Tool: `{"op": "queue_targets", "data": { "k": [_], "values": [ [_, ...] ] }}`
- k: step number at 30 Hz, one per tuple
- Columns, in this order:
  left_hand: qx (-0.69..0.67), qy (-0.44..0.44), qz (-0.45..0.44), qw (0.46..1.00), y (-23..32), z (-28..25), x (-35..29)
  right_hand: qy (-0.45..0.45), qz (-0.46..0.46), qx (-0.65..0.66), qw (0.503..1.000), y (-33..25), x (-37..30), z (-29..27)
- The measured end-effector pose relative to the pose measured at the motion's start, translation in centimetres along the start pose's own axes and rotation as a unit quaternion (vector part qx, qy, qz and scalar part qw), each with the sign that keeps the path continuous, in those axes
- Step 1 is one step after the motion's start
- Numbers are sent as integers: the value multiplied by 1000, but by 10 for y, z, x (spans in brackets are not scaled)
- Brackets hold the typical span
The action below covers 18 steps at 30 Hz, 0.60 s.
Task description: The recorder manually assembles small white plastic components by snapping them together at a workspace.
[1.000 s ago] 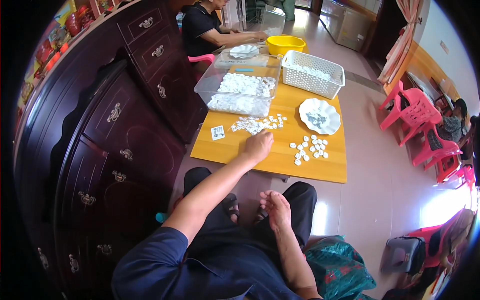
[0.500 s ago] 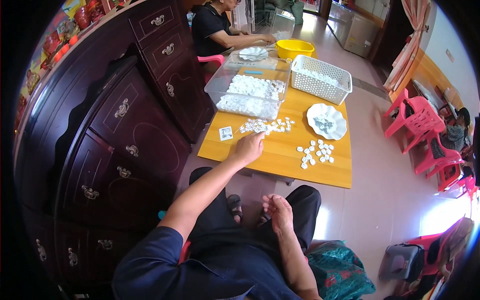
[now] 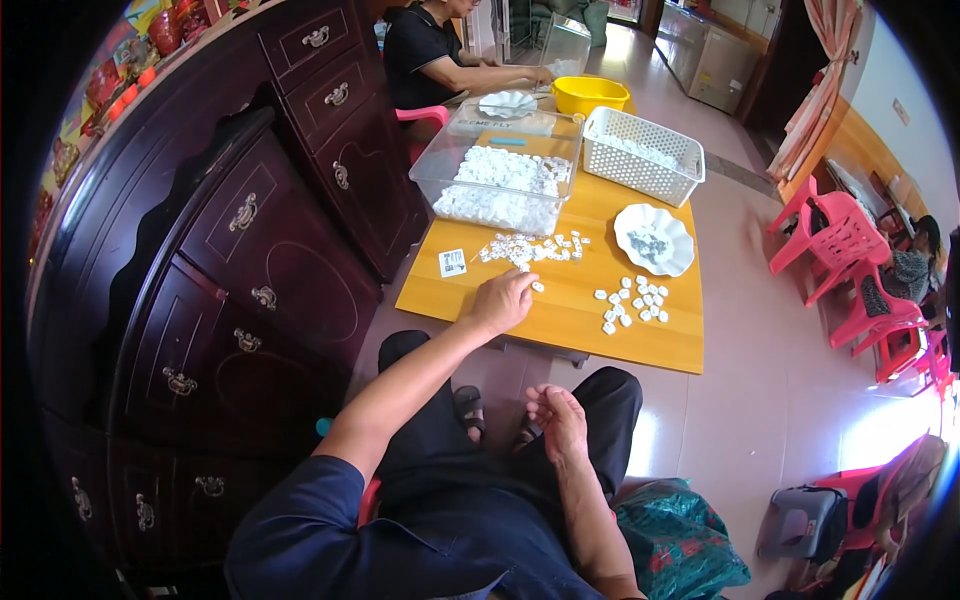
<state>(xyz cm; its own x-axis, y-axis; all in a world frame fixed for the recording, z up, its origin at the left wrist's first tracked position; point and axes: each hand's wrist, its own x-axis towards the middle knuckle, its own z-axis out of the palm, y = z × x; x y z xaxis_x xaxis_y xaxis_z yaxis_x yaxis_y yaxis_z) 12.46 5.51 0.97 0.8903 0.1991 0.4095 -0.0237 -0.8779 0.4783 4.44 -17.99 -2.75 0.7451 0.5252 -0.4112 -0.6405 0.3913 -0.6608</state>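
My left hand point(image 3: 503, 302) reaches over the near edge of the wooden table, its fingers pinched together at a small white plastic piece point(image 3: 538, 287). Just beyond it lies a loose heap of similar white pieces point(image 3: 525, 249), with a small printed white card point(image 3: 452, 262) to their left. My right hand point(image 3: 562, 424) hovers above my lap with its fingers curled in; anything inside them is hidden. Several more white pieces point(image 3: 633, 303) are spread on the right part of the table, near a scalloped white dish point(image 3: 653, 240) holding small greyish bits.
Behind the heap stands a clear plastic bin point(image 3: 425, 172) full of white pieces. A perforated white basket point(image 3: 640, 178) and a yellow basin point(image 3: 590, 96) are farther back. Another person point(image 3: 425, 60) sits at the far left. Dark cabinets point(image 3: 240, 290) line my left; a green bag point(image 3: 680, 540) lies at lower right.
My left hand has drawn back slightly from the heap toward the near edge, and one white piece now shows apart at its fingertips. My right hand stays almost still.
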Motion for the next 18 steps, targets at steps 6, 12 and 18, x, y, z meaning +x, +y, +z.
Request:
{"op": "queue_targets", "data": {
  "k": [6,12,18],
  "values": [
    [49,25,-5,998,-20,1,4,-7,-6,-4,1000,-1,0,0],
    [72,-23,-16,997,-12,-9,4,-4,-7,-3,1000,-1,0,-1],
    [49,-16,6,999,-19,-7,7,-11,-5,-6,1000,-1,-1,2]
  ]
}}
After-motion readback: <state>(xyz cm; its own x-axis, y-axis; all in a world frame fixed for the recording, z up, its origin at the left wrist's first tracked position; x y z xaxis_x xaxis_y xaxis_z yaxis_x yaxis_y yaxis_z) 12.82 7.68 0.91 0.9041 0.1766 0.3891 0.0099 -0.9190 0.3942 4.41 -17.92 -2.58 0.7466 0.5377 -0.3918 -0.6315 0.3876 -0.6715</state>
